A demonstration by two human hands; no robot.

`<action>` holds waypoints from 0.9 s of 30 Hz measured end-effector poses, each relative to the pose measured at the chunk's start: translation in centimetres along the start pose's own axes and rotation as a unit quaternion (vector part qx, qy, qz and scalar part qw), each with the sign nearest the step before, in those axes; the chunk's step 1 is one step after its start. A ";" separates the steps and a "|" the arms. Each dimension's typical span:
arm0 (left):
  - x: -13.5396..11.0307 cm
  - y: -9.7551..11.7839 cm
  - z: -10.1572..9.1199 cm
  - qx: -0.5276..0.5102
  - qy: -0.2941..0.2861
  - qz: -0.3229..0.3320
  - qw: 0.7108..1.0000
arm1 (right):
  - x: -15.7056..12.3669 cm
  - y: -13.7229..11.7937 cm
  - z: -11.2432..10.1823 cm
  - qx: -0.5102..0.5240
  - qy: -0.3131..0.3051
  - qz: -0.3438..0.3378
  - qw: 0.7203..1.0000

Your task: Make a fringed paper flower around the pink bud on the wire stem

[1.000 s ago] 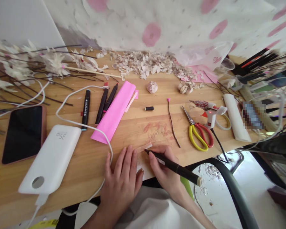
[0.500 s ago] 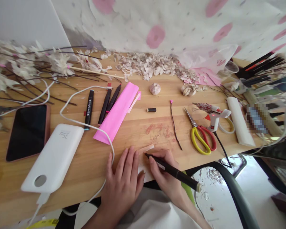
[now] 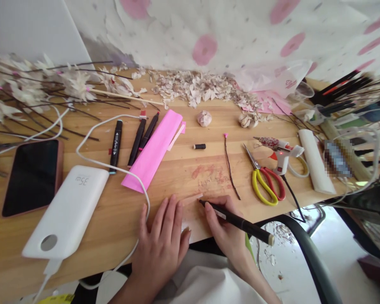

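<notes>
My left hand point(image 3: 162, 236) lies flat with fingers stretched out, pressing a pale paper strip point(image 3: 191, 211) onto the wooden table point(image 3: 114, 211) near its front edge. Just to the right, my right hand point(image 3: 223, 226) is closed round a black marker point(image 3: 237, 221), held like a pen with its tip touching the far end of the strip. Red marker stains point(image 3: 209, 173) colour the wood just beyond the strip.
A white power bank point(image 3: 66, 209) with its cable, a phone point(image 3: 30, 175), three black markers point(image 3: 133, 137), folded pink paper point(image 3: 155, 147), a marker cap point(image 3: 199, 146), a wire stem point(image 3: 229, 166), scissors point(image 3: 264, 181) and a glue gun point(image 3: 280, 152) lie on the table. Paper flowers point(image 3: 34, 86) and petal scraps point(image 3: 202, 86) line the back.
My right hand has slid the marker tip a little to the right along the strip. The left hand has stayed in place; the view shifted slightly.
</notes>
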State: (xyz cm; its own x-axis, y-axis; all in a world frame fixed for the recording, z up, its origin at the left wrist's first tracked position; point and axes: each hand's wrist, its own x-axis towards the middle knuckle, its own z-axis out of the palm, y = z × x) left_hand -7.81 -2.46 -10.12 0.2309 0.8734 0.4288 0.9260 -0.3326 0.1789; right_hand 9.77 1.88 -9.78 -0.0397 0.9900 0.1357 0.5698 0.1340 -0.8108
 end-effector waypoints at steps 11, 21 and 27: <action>-0.1 0.2 0.2 -0.016 0.002 -0.019 1.000 | 0.4 -0.2 0.2 0.002 0.001 -0.005 1.000; -0.6 0.4 0.6 -0.048 0.004 -0.051 0.998 | 0.5 -0.4 0.4 0.012 -0.029 -0.008 0.999; -0.6 0.4 0.6 -0.055 -0.005 -0.052 0.997 | 0.6 -0.1 0.2 0.016 -0.015 -0.006 1.000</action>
State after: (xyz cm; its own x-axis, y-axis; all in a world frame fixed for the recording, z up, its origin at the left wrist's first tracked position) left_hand -7.34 -2.88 -10.83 0.1389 0.9082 0.3948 0.9069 -0.2768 0.3177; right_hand 9.50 2.44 -9.74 -0.0713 0.9891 0.1291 0.5423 0.1470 -0.8272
